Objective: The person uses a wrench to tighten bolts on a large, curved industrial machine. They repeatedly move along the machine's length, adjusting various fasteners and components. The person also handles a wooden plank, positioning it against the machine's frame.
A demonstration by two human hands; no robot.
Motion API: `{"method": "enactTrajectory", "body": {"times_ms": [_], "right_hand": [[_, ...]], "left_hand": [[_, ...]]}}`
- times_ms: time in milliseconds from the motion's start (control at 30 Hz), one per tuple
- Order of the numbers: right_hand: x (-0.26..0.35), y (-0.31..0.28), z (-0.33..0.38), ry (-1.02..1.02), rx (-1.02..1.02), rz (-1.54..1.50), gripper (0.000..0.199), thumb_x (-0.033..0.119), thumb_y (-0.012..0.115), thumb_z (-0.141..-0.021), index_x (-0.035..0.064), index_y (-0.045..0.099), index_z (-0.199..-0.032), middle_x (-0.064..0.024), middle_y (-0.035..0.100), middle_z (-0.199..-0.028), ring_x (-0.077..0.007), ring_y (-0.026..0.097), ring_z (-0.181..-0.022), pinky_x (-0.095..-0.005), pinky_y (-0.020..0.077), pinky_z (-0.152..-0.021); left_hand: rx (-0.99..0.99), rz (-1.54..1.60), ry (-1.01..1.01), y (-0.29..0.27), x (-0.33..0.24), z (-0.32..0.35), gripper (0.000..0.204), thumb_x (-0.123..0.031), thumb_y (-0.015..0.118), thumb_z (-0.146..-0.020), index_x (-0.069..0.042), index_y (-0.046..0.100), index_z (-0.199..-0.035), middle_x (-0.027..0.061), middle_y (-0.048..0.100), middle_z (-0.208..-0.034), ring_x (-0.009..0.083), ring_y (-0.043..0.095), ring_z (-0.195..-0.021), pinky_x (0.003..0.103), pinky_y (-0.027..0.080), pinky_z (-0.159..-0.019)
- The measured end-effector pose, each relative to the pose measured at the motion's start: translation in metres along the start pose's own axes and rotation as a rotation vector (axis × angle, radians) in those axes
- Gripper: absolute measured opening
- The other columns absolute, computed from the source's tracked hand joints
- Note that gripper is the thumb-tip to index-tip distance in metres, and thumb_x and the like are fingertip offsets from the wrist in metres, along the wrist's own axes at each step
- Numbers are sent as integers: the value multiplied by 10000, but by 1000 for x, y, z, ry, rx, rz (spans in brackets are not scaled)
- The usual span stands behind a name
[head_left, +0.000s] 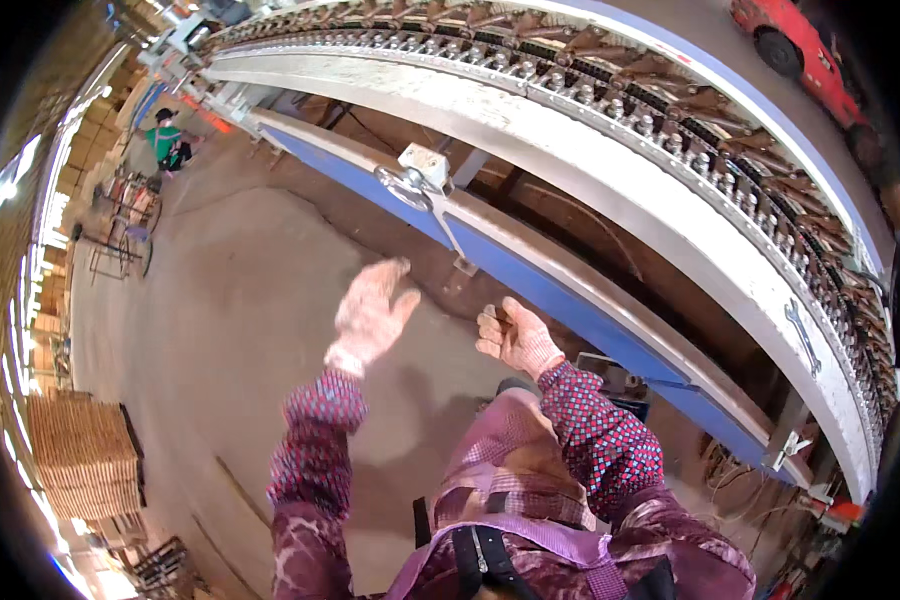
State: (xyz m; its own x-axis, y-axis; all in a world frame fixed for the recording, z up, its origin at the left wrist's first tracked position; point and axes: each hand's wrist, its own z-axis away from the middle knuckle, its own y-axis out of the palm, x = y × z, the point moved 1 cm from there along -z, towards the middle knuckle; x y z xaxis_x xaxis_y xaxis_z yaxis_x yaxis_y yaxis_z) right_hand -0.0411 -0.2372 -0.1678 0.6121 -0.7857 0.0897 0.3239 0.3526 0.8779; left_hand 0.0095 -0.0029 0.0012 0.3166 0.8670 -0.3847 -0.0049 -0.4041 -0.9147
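Observation:
My left hand (pixel 368 312), in a pale pinkish glove, is held out over the concrete floor with its fingers stretched and the thumb apart, holding nothing. To its right, my right hand (pixel 520 340), gloved alike, has its fingers curled in. Something small and dark may be between thumb and fingertips, but I cannot make it out. Both hands are apart from the long machine, whose blue side panel (pixel 560 305) runs just beyond them. Above them, a metal handwheel (pixel 403 188) sits on the machine's side, closest to my left hand.
A white curved-looking beam (pixel 610 170) carries a row of bolts (pixel 615 105). A wrench (pixel 802 338) lies on its right part. A stack of brown boards (pixel 85 457) stands at left. A person in green (pixel 167 140) crouches far off. A red vehicle (pixel 805 60) is at upper right.

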Motion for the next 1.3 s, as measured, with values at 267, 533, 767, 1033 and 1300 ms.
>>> {"method": "enactTrajectory", "body": {"times_ms": [267, 533, 767, 1033, 1300], "right_hand": [[53, 55, -216, 58, -17, -22, 346, 426, 500, -958, 115, 536, -811, -15, 513, -703, -197, 547, -657, -397, 516, -650], [69, 30, -350, -355, -89, 830, 318, 288, 578, -903, 27, 617, -1081, -112, 664, -931, -261, 652, -807, -400, 553, -742], [26, 24, -406, -69, -85, 592, 284, 245, 619, -847, 18, 639, -1018, -127, 669, -886, -275, 657, -796, -398, 546, -710], [26, 11, -368, -76, -157, 762, 249, 196, 666, -783, 7, 664, -946, -144, 674, -835, -291, 663, -783, -396, 537, -673], [74, 121, -289, -89, -470, 1721, 325, 100, 714, -604, 33, 687, -921, -218, 666, -866, -414, 641, -856, -466, 532, -731]], "left_hand": [[45, -216, 435, 48, 115, -224, 303, -280, 720, -712, -61, 632, -904, 134, 628, -959, 364, 564, -981, 467, 452, -894], [503, -60, 328, 89, 141, -285, 253, -372, 663, -833, -121, 680, -811, 71, 649, -752, 238, 623, -699, 405, 472, -623], [343, -76, 546, 93, 167, -270, 363, -386, 621, -838, -53, 644, -981, 141, 640, -954, 320, 592, -892, 443, 477, -812], [182, 326, 333, 98, 200, -278, 292, -323, 600, -812, -92, 488, -673, 72, 531, -692, 288, 516, -611, 395, 410, -547], [120, 1109, -389, 144, 281, -266, 364, -324, 538, -916, -47, 524, -681, 24, 520, -654, 130, 453, -579, 318, 388, -534]]}}
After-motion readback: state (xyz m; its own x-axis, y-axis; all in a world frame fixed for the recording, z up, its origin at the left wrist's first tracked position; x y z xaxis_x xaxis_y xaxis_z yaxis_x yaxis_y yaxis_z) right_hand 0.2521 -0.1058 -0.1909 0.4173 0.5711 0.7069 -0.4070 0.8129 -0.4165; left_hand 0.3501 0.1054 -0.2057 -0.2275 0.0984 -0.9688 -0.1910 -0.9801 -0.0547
